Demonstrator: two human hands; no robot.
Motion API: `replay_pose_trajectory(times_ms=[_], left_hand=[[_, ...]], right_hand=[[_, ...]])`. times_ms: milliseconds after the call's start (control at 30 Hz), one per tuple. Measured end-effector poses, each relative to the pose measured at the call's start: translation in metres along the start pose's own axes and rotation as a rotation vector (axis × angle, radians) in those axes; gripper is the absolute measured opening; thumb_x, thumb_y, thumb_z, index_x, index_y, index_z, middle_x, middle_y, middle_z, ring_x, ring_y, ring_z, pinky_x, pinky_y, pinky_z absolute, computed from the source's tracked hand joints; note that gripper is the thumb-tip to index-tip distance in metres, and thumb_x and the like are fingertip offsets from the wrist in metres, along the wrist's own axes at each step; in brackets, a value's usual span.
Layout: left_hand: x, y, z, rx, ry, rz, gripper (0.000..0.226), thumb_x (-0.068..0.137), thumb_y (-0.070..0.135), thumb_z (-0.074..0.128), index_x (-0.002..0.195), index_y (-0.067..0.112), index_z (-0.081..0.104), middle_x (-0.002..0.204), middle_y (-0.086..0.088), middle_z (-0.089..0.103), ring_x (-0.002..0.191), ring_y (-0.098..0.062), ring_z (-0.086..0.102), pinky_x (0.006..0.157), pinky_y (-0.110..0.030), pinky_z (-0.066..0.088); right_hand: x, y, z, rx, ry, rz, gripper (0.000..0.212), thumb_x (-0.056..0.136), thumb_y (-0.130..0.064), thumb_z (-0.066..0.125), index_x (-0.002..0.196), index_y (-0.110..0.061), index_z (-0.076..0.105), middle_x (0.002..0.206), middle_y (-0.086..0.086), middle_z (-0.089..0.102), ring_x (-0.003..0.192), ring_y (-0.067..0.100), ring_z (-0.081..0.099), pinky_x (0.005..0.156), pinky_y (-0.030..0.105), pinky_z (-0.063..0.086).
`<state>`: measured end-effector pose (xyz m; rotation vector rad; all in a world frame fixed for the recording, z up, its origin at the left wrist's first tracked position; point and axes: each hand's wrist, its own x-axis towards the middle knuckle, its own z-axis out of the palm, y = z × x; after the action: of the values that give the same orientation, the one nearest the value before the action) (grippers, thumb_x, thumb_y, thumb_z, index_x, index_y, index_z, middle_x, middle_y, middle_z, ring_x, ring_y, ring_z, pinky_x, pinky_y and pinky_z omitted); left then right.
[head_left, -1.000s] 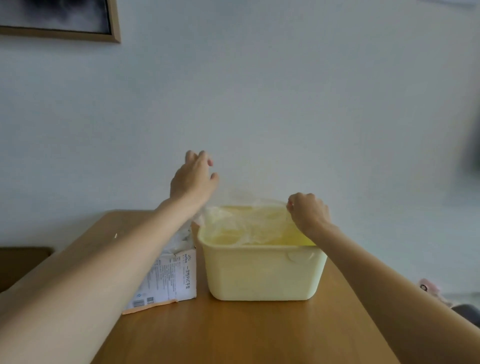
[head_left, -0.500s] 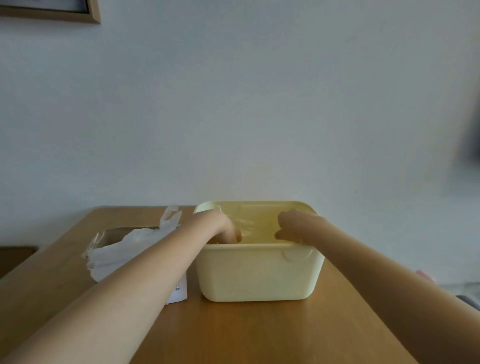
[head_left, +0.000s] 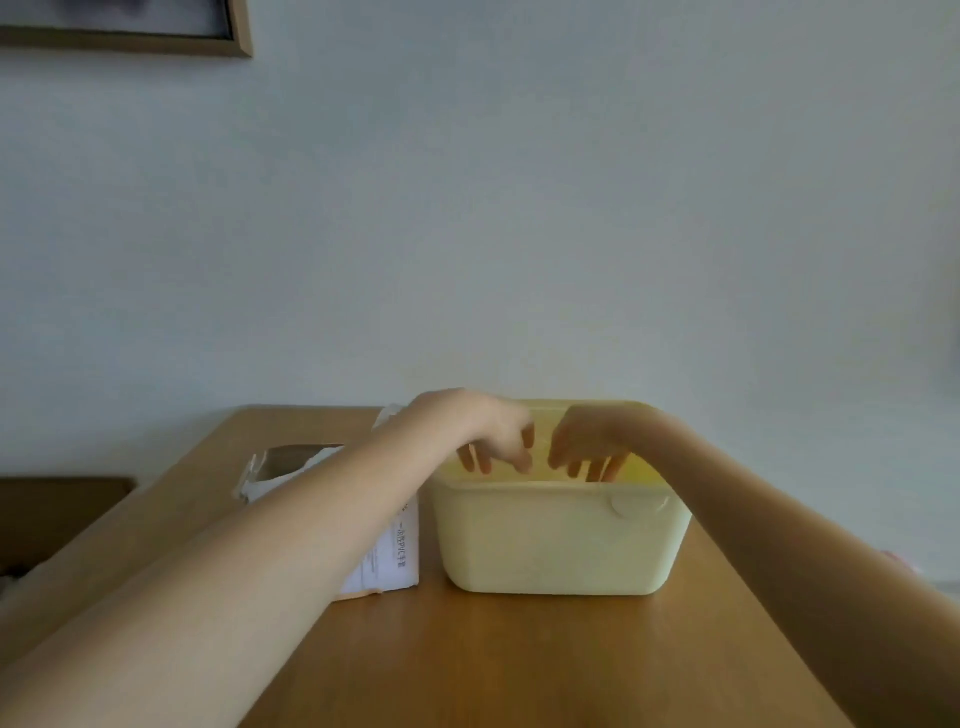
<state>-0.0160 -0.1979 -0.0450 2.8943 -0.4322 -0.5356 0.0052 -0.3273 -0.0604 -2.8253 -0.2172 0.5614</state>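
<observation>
A pale yellow plastic bin (head_left: 556, 540) stands on the wooden table (head_left: 519, 665), near its far edge. Both my hands reach over its top. My left hand (head_left: 493, 431) hangs over the left half of the opening, its fingers pointing down inside. Over the right half, my right hand (head_left: 592, 441) is posed the same way, with spread fingers dipping below the near rim. The fingertips are hidden behind that rim. I see nothing gripped in either hand, and I cannot make out the clear liner inside the bin.
An opened white box of bags (head_left: 395, 551) stands against the bin's left side, partly behind my left forearm. A plain wall rises behind the table, with a framed picture (head_left: 156, 31) at top left. Dark furniture (head_left: 52, 519) sits lower left.
A second ago my hands held a clear plastic liner above the bin. They dropped into it, and now they sit a little higher with fingers pointing down.
</observation>
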Motion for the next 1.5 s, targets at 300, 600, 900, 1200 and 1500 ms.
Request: replay_pose_trajectory(times_ms=[300,600,900,1200,1500], left_hand=[[-0.085,-0.084,-0.028,0.085,0.092,-0.132,0.044,0.084,0.039,0.065,0.119,0.013,0.054,0.117,-0.003,0.056,0.105,-0.02,0.057,0.084,-0.029,0.05],[-0.116,-0.134,-0.005,-0.092,0.109,-0.139,0.061,0.073,0.031,0.079,0.122,0.016,0.046,0.116,0.002,0.051,0.106,-0.021,0.058,0.08,-0.03,0.055],[-0.117,-0.155,-0.026,-0.351,0.363,-0.129,0.02,0.086,0.015,0.067,0.069,0.012,0.058,0.072,-0.003,0.061,0.058,-0.01,0.06,0.05,-0.014,0.049],[-0.122,-0.15,-0.037,-0.457,0.6,-0.105,0.023,0.094,0.023,0.054,0.088,0.009,0.071,0.082,-0.003,0.068,0.069,-0.011,0.065,0.07,-0.025,0.054],[-0.112,-0.134,-0.03,-0.717,0.675,0.051,0.011,0.09,0.011,0.059,0.087,0.017,0.068,0.085,0.003,0.067,0.081,-0.009,0.06,0.067,-0.018,0.045]], right_hand=[[-0.031,-0.099,-0.008,0.294,0.244,-0.547,0.017,0.088,0.0,0.056,0.1,0.004,0.068,0.085,0.015,0.068,0.07,0.019,0.063,0.062,0.019,0.053],[-0.041,-0.155,0.034,-0.298,0.099,-0.624,0.061,0.085,-0.026,0.067,0.14,-0.02,0.039,0.14,0.0,0.045,0.113,0.017,0.049,0.091,0.027,0.036],[-0.041,-0.149,0.027,-0.031,0.409,-0.693,0.029,0.083,-0.016,0.068,0.11,-0.008,0.059,0.105,0.001,0.056,0.083,0.01,0.046,0.058,0.008,0.036],[-0.028,-0.167,0.025,0.393,0.502,-0.627,0.017,0.085,-0.016,0.067,0.099,-0.008,0.063,0.1,0.009,0.062,0.087,0.02,0.057,0.08,0.031,0.046],[-0.035,-0.163,-0.002,1.143,0.536,-0.672,0.025,0.094,-0.003,0.047,0.071,-0.011,0.044,0.065,0.008,0.059,0.041,0.01,0.057,0.041,0.018,0.042]])
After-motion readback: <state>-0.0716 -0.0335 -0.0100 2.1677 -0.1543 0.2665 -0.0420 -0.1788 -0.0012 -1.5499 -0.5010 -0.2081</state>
